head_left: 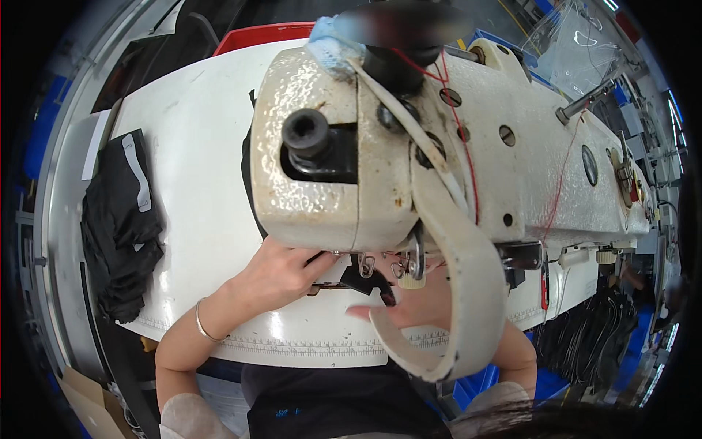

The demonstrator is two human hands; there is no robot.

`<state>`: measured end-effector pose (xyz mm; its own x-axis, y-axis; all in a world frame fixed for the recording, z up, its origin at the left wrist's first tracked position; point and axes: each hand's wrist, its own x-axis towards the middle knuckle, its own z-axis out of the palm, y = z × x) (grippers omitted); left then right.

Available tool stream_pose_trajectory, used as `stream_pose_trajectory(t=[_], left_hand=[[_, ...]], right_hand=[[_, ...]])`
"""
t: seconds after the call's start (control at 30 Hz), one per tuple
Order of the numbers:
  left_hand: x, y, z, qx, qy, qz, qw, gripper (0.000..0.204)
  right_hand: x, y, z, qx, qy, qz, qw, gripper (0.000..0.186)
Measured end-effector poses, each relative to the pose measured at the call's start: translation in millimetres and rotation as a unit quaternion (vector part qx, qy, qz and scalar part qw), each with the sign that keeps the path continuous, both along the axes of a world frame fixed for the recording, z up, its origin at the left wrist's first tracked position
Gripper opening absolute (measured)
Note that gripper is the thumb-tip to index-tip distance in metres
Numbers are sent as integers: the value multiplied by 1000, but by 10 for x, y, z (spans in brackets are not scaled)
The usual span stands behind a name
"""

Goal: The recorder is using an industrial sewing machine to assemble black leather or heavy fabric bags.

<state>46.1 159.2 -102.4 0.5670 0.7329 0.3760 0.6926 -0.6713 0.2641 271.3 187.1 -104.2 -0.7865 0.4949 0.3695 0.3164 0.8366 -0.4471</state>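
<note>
Under the head of a cream-white sewing machine (314,212), both my hands are at a small piece of black fabric (358,282). My left hand (274,274), a bangle on its wrist, has its fingers curled at the fabric's left side; the fingertips are partly hidden by the machine head. My right hand (424,304) lies to the right of the fabric, its thumb stretched out to the left. A curved cream lever (479,293) hides much of that hand, and metal parts cover its other fingers. More black cloth (248,168) shows behind the machine head.
Folded black fabric pieces (121,227) with a white strip lie on the white table (201,168) at the left. A printed ruler scale (307,351) runs along the near edge. Red thread (468,161) crosses the machine. Dark strips (589,333) hang at the right, by a blue bin (468,391).
</note>
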Motion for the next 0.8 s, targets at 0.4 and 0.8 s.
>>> stream_pose_trajectory(t=[0.4,0.8], left_hand=[[-40,252,23,-46,-68,38,996,22],[37,-417,503,-93,140,47,985,47]], right_hand=[[29,222,-177,-50,-30,-94,994,32],[50,-511,229,-462,25,144,875,33]])
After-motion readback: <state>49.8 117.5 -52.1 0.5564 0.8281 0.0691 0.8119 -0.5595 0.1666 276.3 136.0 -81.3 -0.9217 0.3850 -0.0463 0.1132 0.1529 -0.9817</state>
